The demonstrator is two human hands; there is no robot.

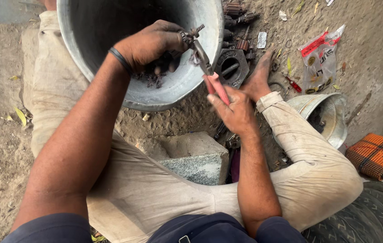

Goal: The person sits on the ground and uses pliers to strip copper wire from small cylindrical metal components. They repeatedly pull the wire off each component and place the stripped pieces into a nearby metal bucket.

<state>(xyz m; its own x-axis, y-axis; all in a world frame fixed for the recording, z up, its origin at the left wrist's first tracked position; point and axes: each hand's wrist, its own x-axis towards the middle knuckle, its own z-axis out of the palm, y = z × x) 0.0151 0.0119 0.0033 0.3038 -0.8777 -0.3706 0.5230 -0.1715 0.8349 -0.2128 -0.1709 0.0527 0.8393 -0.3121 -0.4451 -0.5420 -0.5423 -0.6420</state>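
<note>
My left hand [153, 45] is over a large grey metal basin [191, 83] and pinches a small dark, wire-wound metal part [190, 36] at its fingertips. My right hand [234, 112] grips the red handles of a pair of pliers [209, 74]. The plier jaws meet the small part just beside my left fingers, above the basin's rim. Dark scraps of wire and metal [153, 80] lie in the bottom of the basin under my left hand. A black band circles my left wrist.
I sit on dirt ground with a grey stone block [196, 159] between my legs. Dark metal parts [234, 67] lie beyond the basin. A smaller metal bowl [331, 114], a plastic bag [319, 60], an orange woven mat [373, 153] and tyres [371, 216] are on the right.
</note>
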